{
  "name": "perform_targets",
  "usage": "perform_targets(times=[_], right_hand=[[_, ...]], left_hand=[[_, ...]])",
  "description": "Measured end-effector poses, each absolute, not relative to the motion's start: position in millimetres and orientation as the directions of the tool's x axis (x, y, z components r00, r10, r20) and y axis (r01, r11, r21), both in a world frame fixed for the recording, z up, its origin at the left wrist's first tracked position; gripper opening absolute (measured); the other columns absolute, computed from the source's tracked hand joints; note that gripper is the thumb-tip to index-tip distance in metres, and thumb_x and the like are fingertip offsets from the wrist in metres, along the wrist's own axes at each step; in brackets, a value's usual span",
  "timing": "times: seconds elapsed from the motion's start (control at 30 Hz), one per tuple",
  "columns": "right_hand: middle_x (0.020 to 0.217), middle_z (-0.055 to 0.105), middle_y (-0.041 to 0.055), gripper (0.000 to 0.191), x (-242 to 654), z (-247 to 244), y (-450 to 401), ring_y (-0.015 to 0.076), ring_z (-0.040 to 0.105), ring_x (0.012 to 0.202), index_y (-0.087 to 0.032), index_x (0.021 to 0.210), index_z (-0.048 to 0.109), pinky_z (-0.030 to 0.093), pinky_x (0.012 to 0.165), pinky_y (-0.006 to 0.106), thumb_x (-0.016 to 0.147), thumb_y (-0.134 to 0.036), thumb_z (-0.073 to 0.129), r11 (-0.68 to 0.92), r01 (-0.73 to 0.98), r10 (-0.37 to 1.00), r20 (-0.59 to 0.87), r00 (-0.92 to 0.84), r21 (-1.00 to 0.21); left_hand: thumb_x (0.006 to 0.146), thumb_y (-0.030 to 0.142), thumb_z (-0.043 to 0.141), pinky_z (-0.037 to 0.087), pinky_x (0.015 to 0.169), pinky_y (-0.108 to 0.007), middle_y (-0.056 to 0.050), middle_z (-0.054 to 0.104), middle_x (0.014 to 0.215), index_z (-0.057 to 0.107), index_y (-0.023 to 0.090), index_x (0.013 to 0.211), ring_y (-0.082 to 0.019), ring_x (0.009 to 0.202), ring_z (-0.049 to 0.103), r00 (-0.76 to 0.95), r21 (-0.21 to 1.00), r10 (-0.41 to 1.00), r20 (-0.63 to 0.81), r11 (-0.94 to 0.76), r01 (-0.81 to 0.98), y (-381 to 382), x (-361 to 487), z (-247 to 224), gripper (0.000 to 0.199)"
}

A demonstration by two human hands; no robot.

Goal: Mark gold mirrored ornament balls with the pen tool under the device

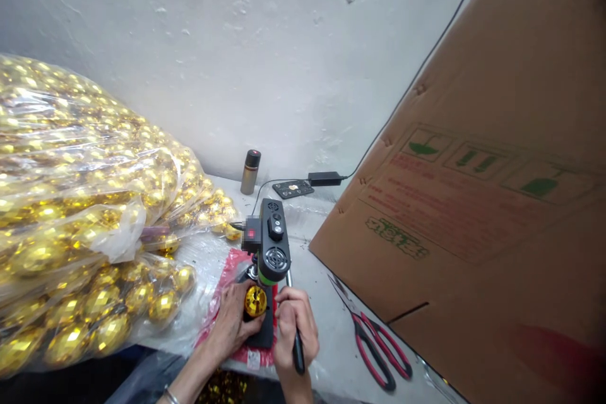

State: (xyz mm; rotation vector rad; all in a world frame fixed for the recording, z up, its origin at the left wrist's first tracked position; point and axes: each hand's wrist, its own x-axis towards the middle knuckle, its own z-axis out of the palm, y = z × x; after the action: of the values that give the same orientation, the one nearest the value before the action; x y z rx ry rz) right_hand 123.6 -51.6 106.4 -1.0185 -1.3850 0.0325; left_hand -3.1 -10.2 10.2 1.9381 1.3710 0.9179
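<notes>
My left hand [230, 320] grips a small gold mirrored ball [255, 300] between fingers and thumb. The ball sits under the head of a small black bench machine [274, 227] with round vents and a green ring near its lower end. My right hand [296, 323] is wrapped around a metal lever with a black grip [298, 356], at the machine's right side. Beneath both hands, the machine's black base [260, 339] rests on a red plastic sheet [218, 303]. The contact between the ball and the machine's head is not clear to see.
Clear plastic bags of gold balls [85, 158] fill the left side. Red-handled scissors [374, 344] lie to the right, beside a large cardboard box [473, 158]. Behind the machine are a bottle [250, 172], a dark phone [292, 189] and a black power adapter [324, 178] with a cable.
</notes>
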Motion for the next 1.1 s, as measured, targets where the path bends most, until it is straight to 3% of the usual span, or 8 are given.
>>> perform_targets(times=[0.27,1.1], right_hand=[[0.073,0.058,-0.0005,0.032,118.6,89.4,-43.6,0.0130,0.057,0.062,-0.022,0.073,0.054,0.044,0.059,0.026,0.103,-0.017,0.043,0.632,0.488,0.496,0.798,0.343,-0.603],[0.074,0.057,-0.0027,0.032,116.7,84.6,-42.3,0.0112,0.056,0.065,-0.022,0.074,0.053,0.043,0.062,0.024,0.104,-0.018,0.042,0.645,0.458,0.495,0.791,0.359,-0.612]], left_hand=[[0.080,0.036,0.072,0.049,0.099,-0.053,-0.014,0.069,0.121,0.062,0.021,0.130,-0.036,0.112,0.062,0.231,0.818,0.958,0.168,-0.266,0.510,-11.0,-2.0,3.3,0.053],[0.081,0.038,0.072,0.050,0.100,-0.056,-0.017,0.070,0.120,0.063,0.017,0.129,-0.038,0.113,0.063,0.227,0.806,0.955,0.191,-0.284,0.519,-9.5,-1.1,-1.0,0.053]])
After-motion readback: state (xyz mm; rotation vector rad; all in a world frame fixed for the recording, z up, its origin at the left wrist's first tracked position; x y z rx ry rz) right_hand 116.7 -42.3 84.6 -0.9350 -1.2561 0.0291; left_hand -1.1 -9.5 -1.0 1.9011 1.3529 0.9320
